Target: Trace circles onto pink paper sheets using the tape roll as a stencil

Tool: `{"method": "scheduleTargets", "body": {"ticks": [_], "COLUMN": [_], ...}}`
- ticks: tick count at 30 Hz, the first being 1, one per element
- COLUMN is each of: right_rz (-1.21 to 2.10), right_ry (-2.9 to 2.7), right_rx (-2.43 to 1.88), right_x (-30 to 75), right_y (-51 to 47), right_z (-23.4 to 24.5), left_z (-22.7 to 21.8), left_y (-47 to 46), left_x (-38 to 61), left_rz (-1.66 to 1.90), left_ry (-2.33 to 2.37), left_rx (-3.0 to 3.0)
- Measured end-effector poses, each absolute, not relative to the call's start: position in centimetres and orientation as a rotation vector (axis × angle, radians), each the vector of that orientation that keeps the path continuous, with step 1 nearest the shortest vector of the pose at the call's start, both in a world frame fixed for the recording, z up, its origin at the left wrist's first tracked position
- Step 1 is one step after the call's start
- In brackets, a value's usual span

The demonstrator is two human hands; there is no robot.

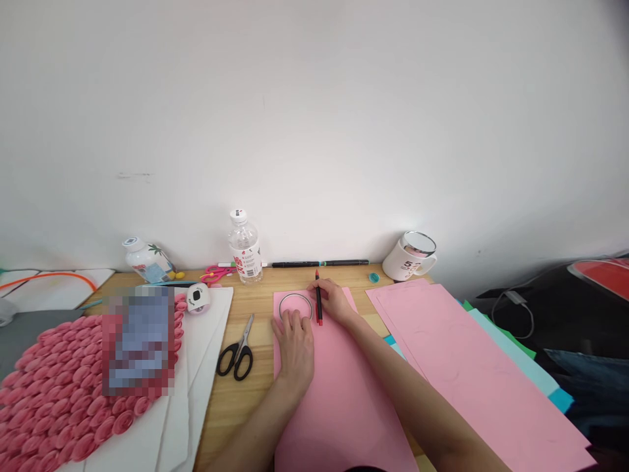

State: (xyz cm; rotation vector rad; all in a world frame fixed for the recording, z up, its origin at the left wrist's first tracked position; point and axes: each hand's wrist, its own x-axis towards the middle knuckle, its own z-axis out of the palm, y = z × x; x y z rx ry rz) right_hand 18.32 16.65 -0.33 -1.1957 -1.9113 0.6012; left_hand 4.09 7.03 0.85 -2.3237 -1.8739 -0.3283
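A sheet of pink paper lies in front of me, with a thin silver ring flat near its far end. My left hand holds the ring down, its bent fingertips on the ring's near edge. The fingers of my right hand are closed around a black marker pen with red ends, just right of the ring. The pen stands tilted. Whether its tip touches the paper I cannot tell.
Black-handled scissors lie left of the paper. Pink paper roses cover white boards at left. A water bottle, black markers and a mug line the wall. More pink sheets lie at right.
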Motion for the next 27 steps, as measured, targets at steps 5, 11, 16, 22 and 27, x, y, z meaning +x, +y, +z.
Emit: {"method": "scheduleTargets", "body": {"ticks": [5, 11, 16, 22, 27], "right_rz": [0.594, 0.609, 0.678, 0.767, 0.677], "right_ry": [-1.93, -1.909, -1.832, -1.71, -1.623], "right_rx": [-1.181, -1.179, -1.154, -1.176, -1.205], "right_x": [18.4, 18.4, 18.2, 18.1, 18.1], "right_y": [16.6, 16.6, 16.2, 15.8, 15.7], "right_z": [-0.5, -0.5, 0.1, 0.2, 0.3], "left_z": [0.5, 0.7, 1.1, 0.5, -0.5], "left_y": [7.1, 7.0, 7.5, 9.2, 9.9], "left_x": [3.9, 3.8, 3.9, 4.1, 3.9], "left_rz": [-0.351, -0.441, -0.497, -0.611, -0.621], "left_ry": [-1.83, -1.824, -1.774, -1.672, -1.733], "left_rx": [-2.311, -2.32, -2.293, -2.379, -2.409]}}
